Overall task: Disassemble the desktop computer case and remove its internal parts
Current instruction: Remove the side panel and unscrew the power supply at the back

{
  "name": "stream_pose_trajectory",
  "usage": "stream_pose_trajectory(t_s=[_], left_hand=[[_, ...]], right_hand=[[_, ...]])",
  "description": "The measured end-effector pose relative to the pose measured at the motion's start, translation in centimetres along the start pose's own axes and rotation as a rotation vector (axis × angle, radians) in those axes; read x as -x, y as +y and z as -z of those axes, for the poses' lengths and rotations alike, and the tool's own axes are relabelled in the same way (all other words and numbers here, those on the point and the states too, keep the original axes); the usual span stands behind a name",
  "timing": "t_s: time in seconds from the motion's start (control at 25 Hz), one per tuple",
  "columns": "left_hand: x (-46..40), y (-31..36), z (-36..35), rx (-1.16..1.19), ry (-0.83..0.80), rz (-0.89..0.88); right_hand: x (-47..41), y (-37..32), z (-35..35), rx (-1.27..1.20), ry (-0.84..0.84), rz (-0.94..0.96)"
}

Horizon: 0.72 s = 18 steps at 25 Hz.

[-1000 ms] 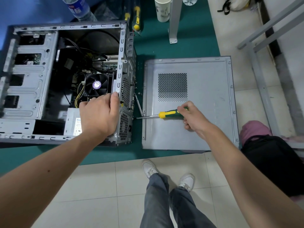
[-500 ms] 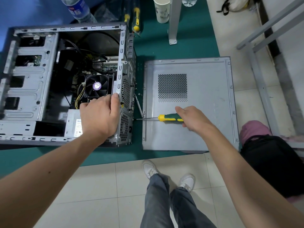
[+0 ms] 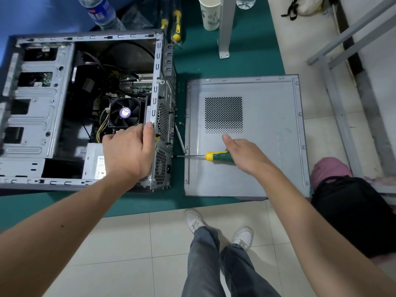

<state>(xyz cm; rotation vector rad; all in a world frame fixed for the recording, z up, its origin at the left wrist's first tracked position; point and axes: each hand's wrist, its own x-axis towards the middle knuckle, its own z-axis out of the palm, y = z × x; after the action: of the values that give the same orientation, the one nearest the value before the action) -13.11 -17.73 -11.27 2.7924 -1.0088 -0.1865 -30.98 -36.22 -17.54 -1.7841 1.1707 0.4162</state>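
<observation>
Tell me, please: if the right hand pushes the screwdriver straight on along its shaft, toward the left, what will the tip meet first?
Most likely the rear panel of the computer case. The right hand aims the screwdriver there; the tip looks already at the perforated metal, probably on a screw, though depth is unclear.

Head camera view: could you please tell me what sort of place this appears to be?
Probably a repair workshop: an opened computer case and its side panel lie on a green mat over tiled floor.
</observation>
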Motion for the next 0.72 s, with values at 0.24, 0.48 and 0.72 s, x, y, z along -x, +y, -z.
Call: stream_pose_trajectory(t_s=[0.24,0.48,0.72], left_hand=[[-0.04,-0.05,-0.10,0.009,-0.002,0.004],[-0.04,-0.11,-0.17,0.005,0.005,0.004],[0.00,-0.13,-0.20,0.009,0.004,0.004]], right_hand=[[-0.57,0.40,-0.05,-0.589,0.051,0.133],[0.08,0.01,-0.03,-0.355,-0.015,-0.086],[-0.33,-0.29,0.39,-0.630,0.034,0.139]])
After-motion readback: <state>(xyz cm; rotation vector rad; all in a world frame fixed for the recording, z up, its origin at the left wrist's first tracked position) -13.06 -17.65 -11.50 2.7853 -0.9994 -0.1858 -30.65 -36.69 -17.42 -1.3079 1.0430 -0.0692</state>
